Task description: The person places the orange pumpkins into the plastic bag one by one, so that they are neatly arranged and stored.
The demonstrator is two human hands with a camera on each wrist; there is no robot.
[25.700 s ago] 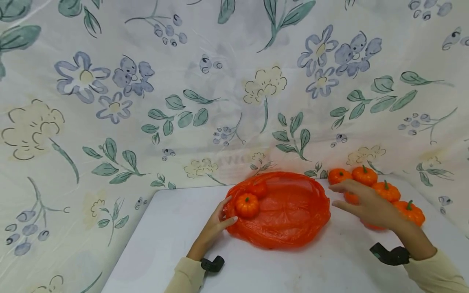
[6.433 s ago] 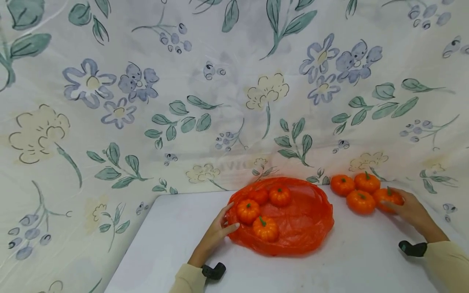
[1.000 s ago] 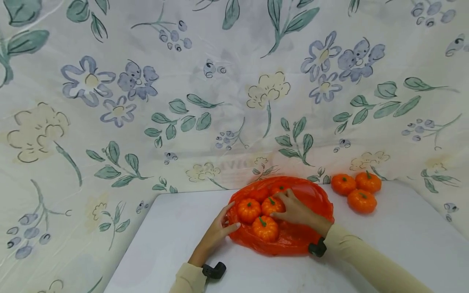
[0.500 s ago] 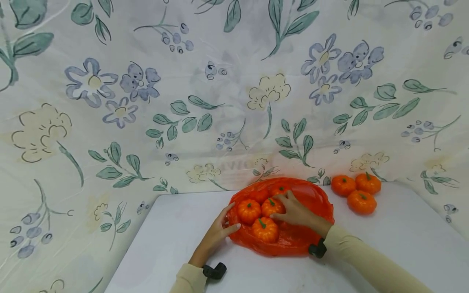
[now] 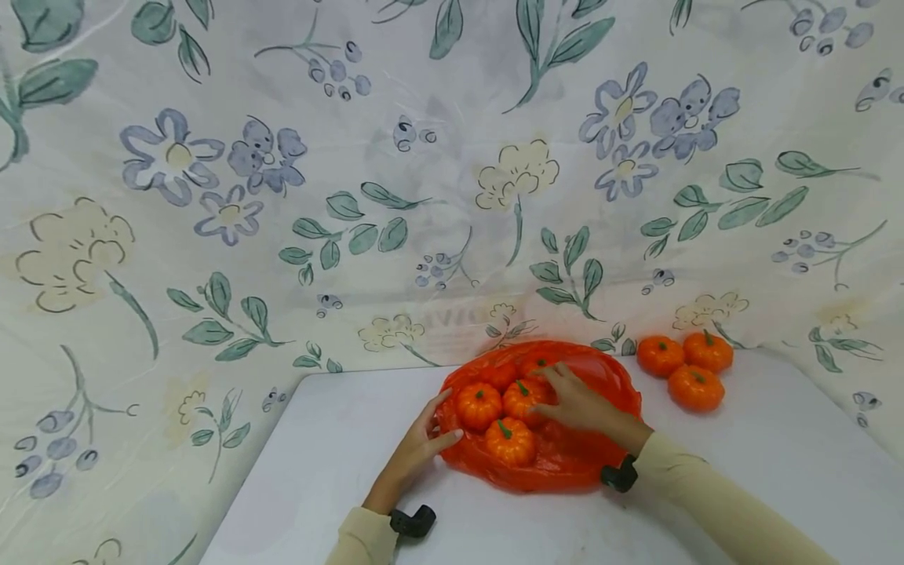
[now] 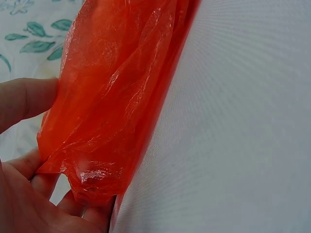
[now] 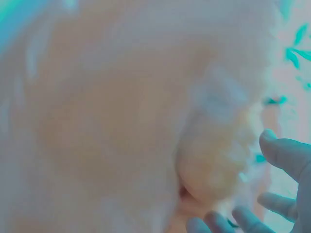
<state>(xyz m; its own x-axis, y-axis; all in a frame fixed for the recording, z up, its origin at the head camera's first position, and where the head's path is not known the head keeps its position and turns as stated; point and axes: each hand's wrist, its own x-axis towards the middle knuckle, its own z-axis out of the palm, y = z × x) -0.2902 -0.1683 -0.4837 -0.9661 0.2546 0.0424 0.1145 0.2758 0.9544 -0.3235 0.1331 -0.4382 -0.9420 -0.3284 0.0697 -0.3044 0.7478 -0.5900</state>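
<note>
A red plastic bag (image 5: 586, 463) lies spread open on the white table, with several small orange pumpkins in its left half. My left hand (image 5: 417, 449) holds the bag's left edge; in the left wrist view its thumb touches the red film (image 6: 112, 97) and the other fingers tuck behind the lower corner. My right hand (image 5: 575, 400) is over the bag, fingers spread, just right of the middle pumpkin (image 5: 523, 400). Beside that one sit a left pumpkin (image 5: 480, 406) and a front pumpkin (image 5: 510, 443). A back pumpkin (image 5: 534, 365) is partly hidden behind my right fingers.
Three more pumpkins stand together at the table's back right, the nearest pumpkin (image 5: 696, 388) in front of two others. Behind the white table (image 5: 332, 439) hangs a flower-print cloth (image 5: 452, 196). The right wrist view is blurred and off-colour.
Over the longer span, pumpkins went from the right group into the bag. In the last half second my right hand has let go of the middle pumpkin and drawn slightly right. My left hand stays put.
</note>
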